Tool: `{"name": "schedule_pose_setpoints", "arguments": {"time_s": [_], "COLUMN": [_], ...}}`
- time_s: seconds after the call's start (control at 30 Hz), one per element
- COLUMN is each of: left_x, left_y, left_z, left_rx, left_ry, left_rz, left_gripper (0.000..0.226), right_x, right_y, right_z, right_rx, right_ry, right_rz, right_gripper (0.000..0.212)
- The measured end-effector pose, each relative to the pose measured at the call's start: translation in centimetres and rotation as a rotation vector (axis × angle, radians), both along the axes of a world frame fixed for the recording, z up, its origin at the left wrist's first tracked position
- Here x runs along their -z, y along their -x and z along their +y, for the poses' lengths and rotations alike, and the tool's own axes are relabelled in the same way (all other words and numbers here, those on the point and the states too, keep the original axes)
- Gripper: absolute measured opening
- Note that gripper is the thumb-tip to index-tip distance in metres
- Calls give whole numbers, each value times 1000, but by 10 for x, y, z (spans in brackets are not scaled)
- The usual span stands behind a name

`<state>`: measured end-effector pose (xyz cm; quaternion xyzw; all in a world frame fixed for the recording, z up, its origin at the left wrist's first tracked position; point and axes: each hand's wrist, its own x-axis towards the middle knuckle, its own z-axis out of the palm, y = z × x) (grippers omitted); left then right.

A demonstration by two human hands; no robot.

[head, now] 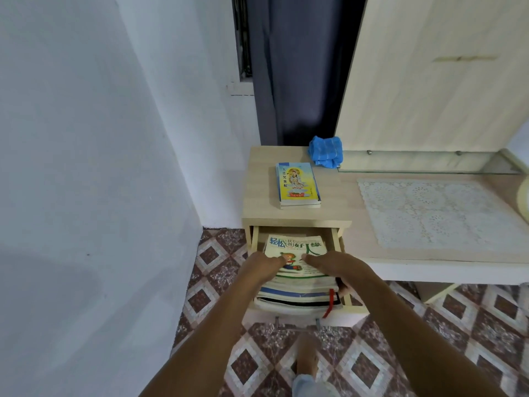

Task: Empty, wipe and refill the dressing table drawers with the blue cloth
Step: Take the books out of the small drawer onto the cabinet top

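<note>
One left hand [257, 267], one right hand [340, 270] grip one book stack [297, 272] (one open drawer [254, 239]).

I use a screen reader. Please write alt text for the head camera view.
The left hand and right hand grip a stack of books in the open drawer of a light wood dressing table. On its top lie a yellow book and a crumpled blue cloth.

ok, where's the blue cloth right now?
Head view, centre: the blue cloth lies bunched at the back of the table top, behind the yellow book, beside the glass shelf.
</note>
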<state>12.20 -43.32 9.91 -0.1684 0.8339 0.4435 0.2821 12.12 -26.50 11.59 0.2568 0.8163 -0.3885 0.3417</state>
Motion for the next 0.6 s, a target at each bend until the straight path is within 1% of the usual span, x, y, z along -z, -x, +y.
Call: {"name": "schedule_pose_setpoints", "arguments": {"time_s": [0.03,0.1,0.17,0.3,0.43,0.6], "left_x": [-5,-17,-29,-58,-80,-104], "left_y": [-1,-3,-2,0,10,25], "left_z": [-1,-4,-6,-7,-9,-8], "left_rx": [24,70,103,162,199,206], "left_ry": [9,28,47,106,120,141], "left_rz": [18,65,105,154,204,269], "left_gripper": [74,61,55,53,52,54], "right_x": [-6,-20,-32,-53,-76,-99], "right_y": [-2,-6,-6,-2,6,18], "right_z": [0,-2,-2,1,3,7], "right_rx": [-15,-44,-63,-65,-76,-88], "right_ry": [-9,-29,-41,-46,-42,-36], "right_rz": [16,32,47,79,135,201], "right_gripper": [62,66,68,67,62,67]}}
